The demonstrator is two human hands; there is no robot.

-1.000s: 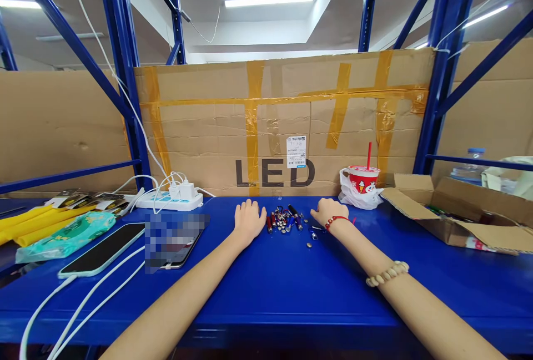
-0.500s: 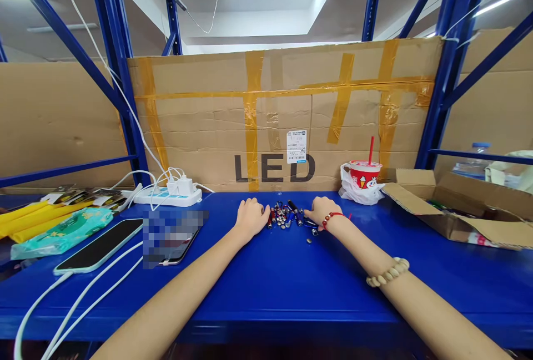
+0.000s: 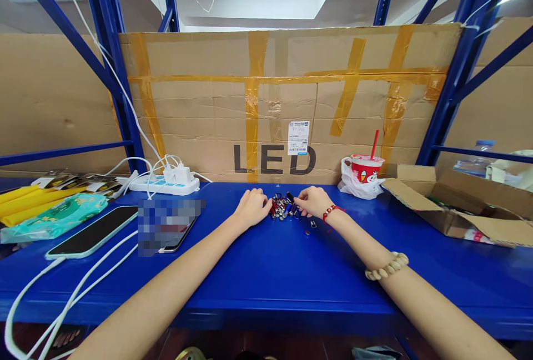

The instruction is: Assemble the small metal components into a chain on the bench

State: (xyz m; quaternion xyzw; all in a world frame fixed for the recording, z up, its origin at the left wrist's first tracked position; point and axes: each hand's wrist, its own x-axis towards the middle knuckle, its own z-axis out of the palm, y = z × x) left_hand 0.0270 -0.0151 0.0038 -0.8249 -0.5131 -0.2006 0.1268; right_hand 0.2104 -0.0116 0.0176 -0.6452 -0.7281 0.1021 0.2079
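A small heap of shiny little metal and coloured pieces (image 3: 281, 208), some red, some blue, lies on the blue shelf between my hands. Each piece is too small to name. Resting at the heap's left edge, my left hand (image 3: 251, 208) has its thumb apart from its bent fingers, and nothing shows in it. My right hand (image 3: 313, 203) is at the heap's right side, with thumb and forefinger closed together over its edge; whatever they pinch is hidden. A dark stubby piece (image 3: 290, 197) stands out beside those fingertips. A small round piece (image 3: 307, 233) lies apart, nearer to me.
On the left are a phone (image 3: 94, 232), a second device partly blurred out, a power strip (image 3: 164, 184) with white cables, a teal packet (image 3: 56, 218) and yellow items. To the right stand a red cup (image 3: 365, 170) in a plastic bag and an open cardboard box (image 3: 453, 204).
My right hand has shifted left and its fingertips now meet over the heap's edge. My left hand stays beside the heap. The camera view has tilted down slightly.
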